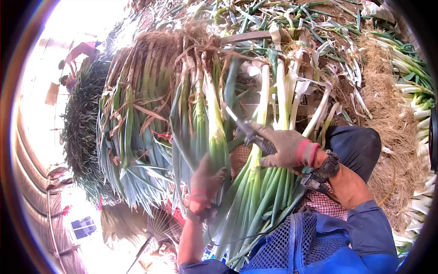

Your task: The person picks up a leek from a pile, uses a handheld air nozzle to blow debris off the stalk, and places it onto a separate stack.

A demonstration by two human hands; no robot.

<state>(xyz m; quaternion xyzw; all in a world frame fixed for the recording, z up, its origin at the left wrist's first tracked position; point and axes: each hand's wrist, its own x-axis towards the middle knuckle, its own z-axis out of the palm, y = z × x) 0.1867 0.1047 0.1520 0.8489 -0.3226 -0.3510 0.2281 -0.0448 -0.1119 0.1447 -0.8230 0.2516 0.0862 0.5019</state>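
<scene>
My right hand [287, 147], in a worn glove with a red cuff, is closed round the dark handle of a tool [248, 131] whose pale tip points up and left. Beside it, peeled green onions [264, 98] with white stems lie across my lap, leaves toward me. My left hand [206, 179], gloved and blurred by motion, is at the leaves of unpeeled green onions [215, 123]; its fingers are smeared, so its hold is unclear. A large stack of unpeeled onions [146, 68] with brown roots lies to the left.
A dark green leafy pile [86, 123] stands at the far left. Loose leaves and peelings [319, 27] cover the back. Brown root fibres [388, 128] spread on the right, beside a row of white-stemmed onions [417, 100]. A strip [248, 37] crosses behind the onions.
</scene>
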